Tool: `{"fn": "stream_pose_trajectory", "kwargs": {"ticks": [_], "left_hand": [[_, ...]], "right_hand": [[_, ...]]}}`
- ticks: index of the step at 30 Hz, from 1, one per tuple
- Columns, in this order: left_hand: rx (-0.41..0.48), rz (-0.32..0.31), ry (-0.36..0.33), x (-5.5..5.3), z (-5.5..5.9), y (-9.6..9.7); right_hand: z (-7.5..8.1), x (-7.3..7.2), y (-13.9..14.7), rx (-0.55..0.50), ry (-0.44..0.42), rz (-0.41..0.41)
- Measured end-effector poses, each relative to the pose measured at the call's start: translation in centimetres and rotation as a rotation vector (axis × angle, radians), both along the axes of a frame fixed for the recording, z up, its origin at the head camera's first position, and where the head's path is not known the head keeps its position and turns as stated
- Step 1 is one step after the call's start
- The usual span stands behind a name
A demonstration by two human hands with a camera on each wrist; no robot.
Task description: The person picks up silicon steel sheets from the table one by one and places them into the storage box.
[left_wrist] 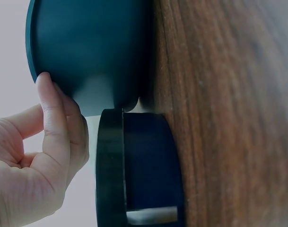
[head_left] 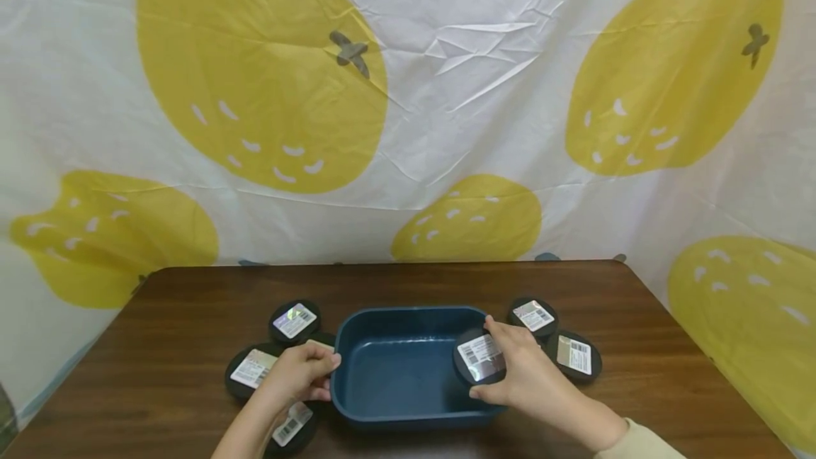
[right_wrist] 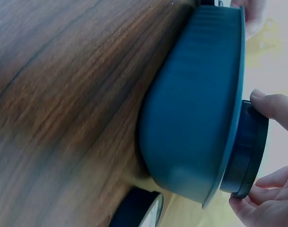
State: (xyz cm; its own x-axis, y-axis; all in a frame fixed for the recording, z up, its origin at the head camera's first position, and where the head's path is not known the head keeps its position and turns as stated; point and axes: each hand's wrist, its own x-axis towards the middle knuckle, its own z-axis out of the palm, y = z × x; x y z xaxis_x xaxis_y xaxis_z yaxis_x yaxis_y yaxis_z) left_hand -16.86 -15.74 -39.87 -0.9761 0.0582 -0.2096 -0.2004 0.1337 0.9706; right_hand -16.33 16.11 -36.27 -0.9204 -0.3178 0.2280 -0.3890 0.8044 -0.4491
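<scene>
Both hands are at work around a blue basin [head_left: 395,377] that sits on the brown table [head_left: 191,321]; the left hand [head_left: 299,374] has its fingers bent at the basin's left rim and grips it there; the right hand [head_left: 523,367] is parted just as wide as a round black container [head_left: 479,358], pinching it by its edges between thumb and fingers; that container is level with the rim at the basin's right end, its white label facing up, and whether it touches the rim I cannot tell; labelled black containers [head_left: 294,321] stand on the table left of the basin, one partly hidden behind the left hand; two more, a pair of matching containers [head_left: 576,355], stand close together to its right; behind hangs a white cloth [head_left: 484,91] with yellow fruit shapes.
</scene>
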Motion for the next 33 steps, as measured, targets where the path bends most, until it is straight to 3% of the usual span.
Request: {"fn": "stream_pose_trajectory", "kwargs": {"ticks": [3, 14, 20, 33], "left_hand": [[0.001, -0.009, 0.006, 0.0, -0.1, -0.1], [-0.050, 0.035, 0.005, 0.0, -0.1, 0.1], [-0.044, 0.030, 0.006, 0.1, 0.1, 0.1], [-0.045, 0.030, 0.012, 0.0, -0.1, 0.1]], "right_hand": [[-0.3, -0.1, -0.6, -0.012, -0.029, 0.016], [-1.5, -0.6, -2.0, 0.005, -0.010, 0.055], [-2.0, -1.0, -2.6, 0.054, 0.028, 0.072], [-2.7, -1.5, -3.2, 0.173, -0.013, 0.105]]}}
